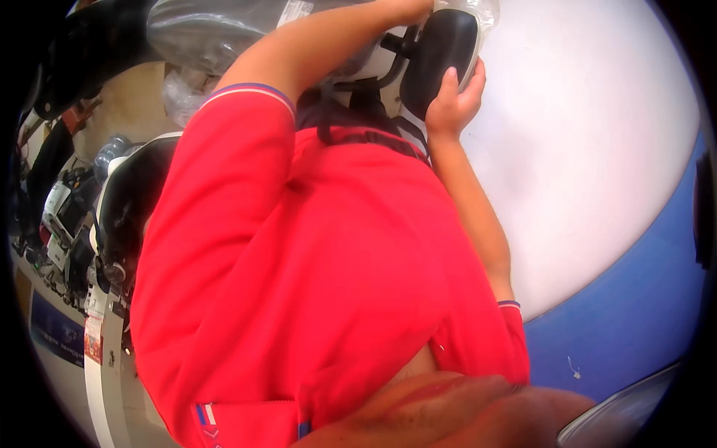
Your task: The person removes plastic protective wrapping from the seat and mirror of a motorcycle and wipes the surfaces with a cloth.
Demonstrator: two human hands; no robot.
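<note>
The pad (437,67) is grasped at its lower right edge by the right hand (457,108): the thumb (448,81) is laid against the dark face, and the fingers (478,72) are set along the pale rim (473,56). The left hand (412,7) is placed beyond the upper end of the pad, up and to the left of the right-hand grip. It is cut by the upper edge of the view, so whether anything is grasped by it cannot be told.

The pad is located directly above and to the left of the right-hand grip. Its long axis is directed from upper right to lower left, and the right hand is met nearer its lower end, the left hand nearer its upper end. The pad is thus positioned between the two hands.

Clear film (487,10) is seen at the upper right corner of the pad, above the right-hand grip. A black bracket (399,46) is seen just to the left of the pad, on the side away from that grip.

Farther left, under the left forearm (321,41), a grey seat (213,30) is covered with clear wrap. To the right of the grip, a white surface (582,142) is bordered lower down by a blue one (620,299).
</note>
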